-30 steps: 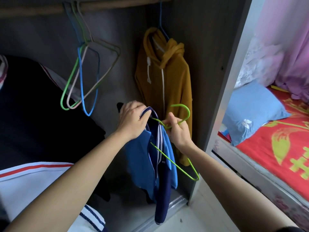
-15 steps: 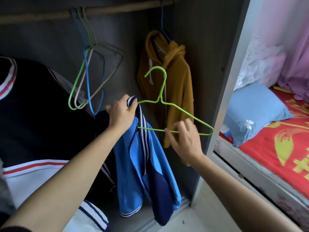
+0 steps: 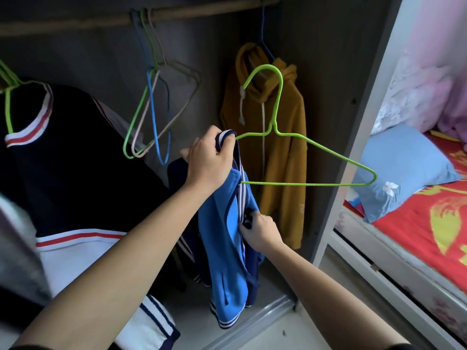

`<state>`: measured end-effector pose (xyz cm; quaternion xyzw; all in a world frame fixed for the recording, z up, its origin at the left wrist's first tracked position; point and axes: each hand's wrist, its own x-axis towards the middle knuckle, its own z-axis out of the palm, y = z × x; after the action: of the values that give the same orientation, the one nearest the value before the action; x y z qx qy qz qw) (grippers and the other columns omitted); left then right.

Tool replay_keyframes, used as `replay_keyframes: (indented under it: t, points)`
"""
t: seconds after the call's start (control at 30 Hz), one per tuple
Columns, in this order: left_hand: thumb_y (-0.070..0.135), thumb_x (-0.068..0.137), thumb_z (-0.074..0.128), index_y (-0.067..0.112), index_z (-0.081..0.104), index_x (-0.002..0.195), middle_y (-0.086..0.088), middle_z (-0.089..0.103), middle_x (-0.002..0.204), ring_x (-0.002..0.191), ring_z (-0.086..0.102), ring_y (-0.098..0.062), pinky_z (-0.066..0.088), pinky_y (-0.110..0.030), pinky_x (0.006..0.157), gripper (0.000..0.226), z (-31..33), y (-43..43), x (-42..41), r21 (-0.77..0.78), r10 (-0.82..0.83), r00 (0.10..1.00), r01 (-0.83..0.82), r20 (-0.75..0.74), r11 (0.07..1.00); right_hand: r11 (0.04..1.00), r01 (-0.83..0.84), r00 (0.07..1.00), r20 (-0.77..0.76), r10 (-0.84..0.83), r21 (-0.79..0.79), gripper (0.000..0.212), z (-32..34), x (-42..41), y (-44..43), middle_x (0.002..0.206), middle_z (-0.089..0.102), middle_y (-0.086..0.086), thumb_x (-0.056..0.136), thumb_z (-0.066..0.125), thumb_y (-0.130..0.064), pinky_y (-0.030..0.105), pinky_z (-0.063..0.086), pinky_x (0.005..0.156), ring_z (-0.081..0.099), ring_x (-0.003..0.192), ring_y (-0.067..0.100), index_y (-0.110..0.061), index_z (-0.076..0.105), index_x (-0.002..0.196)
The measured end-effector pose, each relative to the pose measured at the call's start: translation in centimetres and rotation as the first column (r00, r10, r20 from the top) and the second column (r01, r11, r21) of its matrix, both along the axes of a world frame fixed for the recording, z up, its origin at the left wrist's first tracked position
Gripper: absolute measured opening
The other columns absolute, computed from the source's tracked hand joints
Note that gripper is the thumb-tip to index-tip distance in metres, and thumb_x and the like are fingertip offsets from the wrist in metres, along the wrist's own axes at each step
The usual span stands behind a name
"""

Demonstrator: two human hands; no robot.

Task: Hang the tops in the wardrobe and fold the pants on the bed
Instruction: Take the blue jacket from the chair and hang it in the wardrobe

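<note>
The blue jacket (image 3: 222,261) is hanging down in front of the open wardrobe (image 3: 336,72), low in the middle. It is light blue with dark blue parts. White stripes are running along its collar and its bottom edge. It is drooping in long folds.

The left hand (image 3: 209,162) is holding the jacket up by the collar, with its fingers curled tight round the cloth. The right hand (image 3: 261,229) is lower down, pinching the front edge of the jacket. A green hanger (image 3: 303,184) is sticking out to the right from the collar, with its hook pointing up.

There are two hands, one blue jacket and one green hanger going into it. One yellow hoodie (image 3: 283,152) is hanging at the back on the rail (image 3: 75,22). One black top (image 3: 75,160) with red and white stripes is hanging on the left. A bunch of empty hangers (image 3: 151,109) is dangling between them. They are crossing over each other, so counting them is hard. One blue pillow (image 3: 404,168) is lying on the bed (image 3: 417,223).

The left end of the green hanger is hiding inside the jacket. The right fingertips are tucking into the cloth, so they are hard to see. The black top is getting cut off at the left edge. The bed is getting cut off at the right edge.
</note>
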<state>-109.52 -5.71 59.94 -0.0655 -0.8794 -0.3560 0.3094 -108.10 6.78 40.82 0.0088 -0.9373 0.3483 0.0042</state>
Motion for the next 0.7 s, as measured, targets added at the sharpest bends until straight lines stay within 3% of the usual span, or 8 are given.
replay_keyframes:
  t: [0.2, 0.33, 0.43, 0.53, 0.63, 0.7]
  points:
    - [0.039, 0.095, 0.044, 0.027, 0.039, 0.069, 0.009, 0.050, 0.063, 0.078, 0.051, -0.020, 0.027, -0.037, 0.090, 0.029, -0.7, -1.5, 0.4, 0.062, -0.038, 0.999, 0.038, 0.000, 0.997, 0.999, 0.029, 0.997, -0.069, -0.026, 0.039, 0.027, -1.0, 0.2, 1.0, 0.104, 0.070, 0.011, 0.101, 0.041, -0.031, 0.043, 0.054, 0.071, 0.064, 0.089, 0.035, -0.017, 0.062, 0.111]
    - [0.058, 0.093, 0.042, 0.019, 0.046, 0.070, 0.006, 0.056, 0.063, 0.078, 0.055, -0.021, 0.029, -0.041, 0.090, 0.045, -2.0, -4.1, -0.6, 0.019, 0.019, 0.999, -0.019, 0.031, 1.000, 0.982, 0.169, 0.982, -0.069, -0.174, -0.079, 0.021, -1.3, 0.7, 4.3, 0.102, 0.067, 0.026, 0.105, 0.035, -0.030, 0.042, 0.044, 0.067, 0.062, 0.088, 0.047, -0.012, 0.044, 0.101]
    - [0.078, 0.084, 0.041, 0.016, 0.049, 0.069, 0.005, 0.060, 0.061, 0.078, 0.058, -0.022, 0.033, -0.042, 0.090, 0.063, -4.3, -6.5, -1.8, -0.084, 0.085, 0.996, -0.083, 0.029, 0.993, 0.949, 0.288, 0.947, -0.109, -0.302, -0.130, 0.023, -0.4, 0.9, 7.9, 0.100, 0.067, 0.025, 0.105, 0.029, -0.036, 0.047, 0.048, 0.069, 0.062, 0.084, 0.048, -0.020, 0.042, 0.115]
    - [0.084, 0.080, 0.036, 0.019, 0.047, 0.066, 0.005, 0.059, 0.059, 0.077, 0.059, -0.025, 0.034, -0.044, 0.089, 0.068, -6.4, -7.9, -2.5, -0.161, 0.098, 0.994, -0.089, 0.052, 0.983, 0.941, 0.334, 0.929, -0.147, -0.339, -0.060, 0.034, 1.0, 0.7, 10.4, 0.107, 0.068, 0.022, 0.105, 0.024, -0.044, 0.049, 0.050, 0.078, 0.062, 0.093, 0.048, -0.023, 0.045, 0.121]
    - [0.083, 0.081, 0.033, 0.019, 0.047, 0.066, 0.002, 0.059, 0.061, 0.076, 0.059, -0.027, 0.034, -0.044, 0.090, 0.067, -7.1, -8.1, -2.6, -0.145, 0.090, 0.993, -0.078, 0.075, 0.986, 0.964, 0.261, 0.949, -0.169, -0.266, -0.049, 0.031, 3.4, 0.0, 12.2, 0.105, 0.069, 0.016, 0.105, 0.035, -0.039, 0.042, 0.049, 0.079, 0.064, 0.096, 0.041, -0.021, 0.058, 0.116]
    - [0.083, 0.080, 0.031, 0.016, 0.050, 0.068, 0.001, 0.060, 0.062, 0.077, 0.059, -0.028, 0.029, -0.038, 0.081, 0.071, -7.2, -8.6, -2.8, -0.151, 0.092, 0.994, -0.083, 0.053, 0.985, 0.982, 0.186, 0.969, -0.160, -0.188, -0.030, 0.026, 4.9, -0.3, 13.7, 0.095, 0.070, 0.011, 0.103, 0.046, -0.038, 0.034, 0.045, 0.074, 0.064, 0.089, 0.034, -0.020, 0.065, 0.104]
